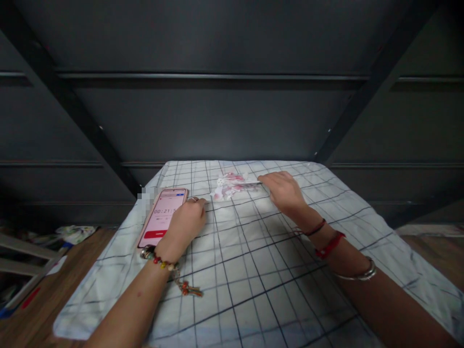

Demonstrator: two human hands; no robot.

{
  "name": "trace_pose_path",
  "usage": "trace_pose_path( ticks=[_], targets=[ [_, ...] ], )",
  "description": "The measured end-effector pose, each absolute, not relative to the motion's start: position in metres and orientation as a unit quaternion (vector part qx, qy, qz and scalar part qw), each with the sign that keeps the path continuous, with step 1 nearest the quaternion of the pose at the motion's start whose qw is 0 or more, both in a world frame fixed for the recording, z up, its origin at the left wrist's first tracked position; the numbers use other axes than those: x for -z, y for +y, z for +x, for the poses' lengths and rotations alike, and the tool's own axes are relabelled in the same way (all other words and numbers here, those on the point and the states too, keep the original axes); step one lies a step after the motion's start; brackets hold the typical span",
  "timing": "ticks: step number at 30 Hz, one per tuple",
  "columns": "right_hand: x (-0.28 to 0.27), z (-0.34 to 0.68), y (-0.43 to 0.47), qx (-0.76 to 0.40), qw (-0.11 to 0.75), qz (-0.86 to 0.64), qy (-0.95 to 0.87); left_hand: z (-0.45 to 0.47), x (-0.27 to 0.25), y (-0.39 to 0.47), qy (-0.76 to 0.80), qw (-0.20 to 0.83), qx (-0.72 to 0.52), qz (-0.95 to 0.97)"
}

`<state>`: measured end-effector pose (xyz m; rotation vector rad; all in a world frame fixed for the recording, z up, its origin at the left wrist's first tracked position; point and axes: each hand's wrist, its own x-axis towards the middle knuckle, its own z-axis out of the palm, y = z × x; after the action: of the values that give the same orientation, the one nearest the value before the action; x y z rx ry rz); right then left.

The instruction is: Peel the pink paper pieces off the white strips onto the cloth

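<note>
A white-and-pink crumpled piece, partly see-through, lies flat on the checked cloth near the table's far side; its exact kind is too blurred to tell. Across it runs a thin white stick with a small round white end at the left. My right hand pinches the stick's right end between thumb and fingers. Just left of the piece, my left hand rests with its fingers curled together; whatever its fingertips hold, if anything, cannot be made out.
A phone showing a running timer lies left of my left hand, partly covered by it. The checked cloth covers the table. A dark panelled wall rises behind the far edge. A pale slatted frame stands at the lower left.
</note>
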<state>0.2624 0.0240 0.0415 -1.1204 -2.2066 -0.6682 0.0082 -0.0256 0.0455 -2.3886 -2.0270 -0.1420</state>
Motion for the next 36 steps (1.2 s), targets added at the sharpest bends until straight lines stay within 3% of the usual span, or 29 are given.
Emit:
trace_pose_path(
  ticks=[7, 19, 28, 36],
  targets=[
    [-0.049, 0.271, 0.022, 0.275, 0.331, -0.441, -0.787, 0.015, -0.048, -0.027, -0.653, 0.011, 0.026, -0.757],
    [-0.040, 0.258, 0.026, 0.233, 0.323, -0.422, -0.814, 0.024, -0.047, -0.027, -0.657, 0.047, -0.014, -0.752],
    [-0.074, 0.221, 0.033, 0.193, 0.212, -0.426, -0.858, 0.023, -0.043, -0.027, -0.653, 0.058, -0.008, -0.755],
    [-0.078, 0.189, 0.054, 0.199, 0.166, -0.411, -0.874, 0.024, -0.042, -0.027, -0.654, 0.060, -0.006, -0.754]
  ],
)
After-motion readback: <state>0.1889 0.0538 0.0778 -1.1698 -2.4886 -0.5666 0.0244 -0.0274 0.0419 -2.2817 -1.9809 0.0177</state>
